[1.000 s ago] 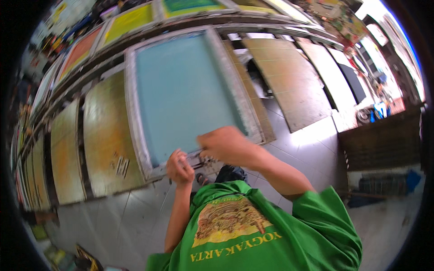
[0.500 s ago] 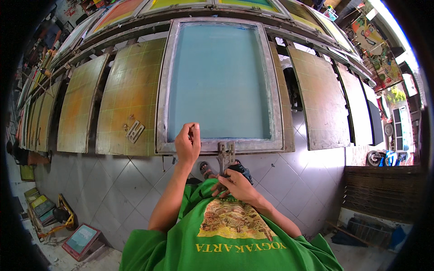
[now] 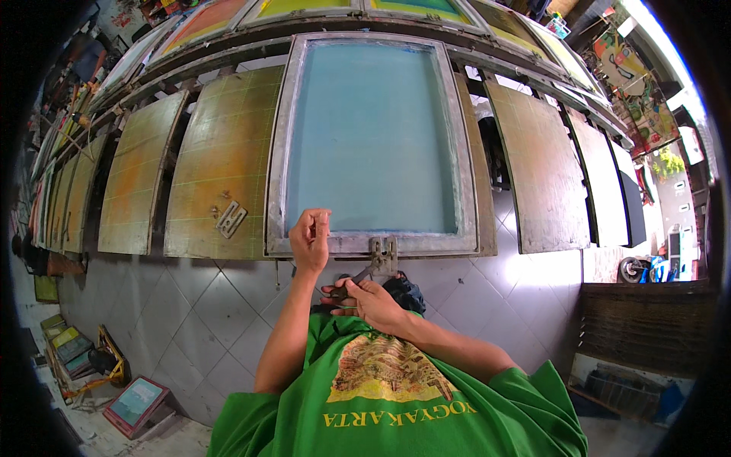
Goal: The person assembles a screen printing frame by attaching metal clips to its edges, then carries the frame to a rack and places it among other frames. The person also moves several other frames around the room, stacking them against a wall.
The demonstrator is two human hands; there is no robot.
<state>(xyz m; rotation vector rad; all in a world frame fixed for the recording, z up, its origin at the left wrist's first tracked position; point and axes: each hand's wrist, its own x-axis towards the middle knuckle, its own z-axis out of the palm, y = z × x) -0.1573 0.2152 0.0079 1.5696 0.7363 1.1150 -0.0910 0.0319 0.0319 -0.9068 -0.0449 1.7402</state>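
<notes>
A large screen-printing frame (image 3: 278, 167) with pale blue mesh (image 3: 373, 137) lies flat in front of me. At its near edge, right of the middle, sits a slotted metal bracket (image 3: 384, 255). My right hand (image 3: 373, 303), below that bracket, is closed round the handle of a dark wrench (image 3: 359, 279); the tool's far end meets the bracket, and its handle slants down to the left. My left hand (image 3: 309, 238) is raised over the frame's near left corner, fingers curled and thumb pressed against them. Whatever those fingers hold, if anything, is hidden.
A board (image 3: 221, 167) on the left carries a loose slotted metal plate (image 3: 231, 220) and a few small parts. More boards (image 3: 537, 167) stand in a row to the right. Other frames (image 3: 304, 7) line the far side. Grey tiled floor (image 3: 205, 320) lies below.
My right hand has swung left with the wrench, whose handle went from nearly straight toward me to slanting left. My left hand has shifted slightly left, its fingers still closed.
</notes>
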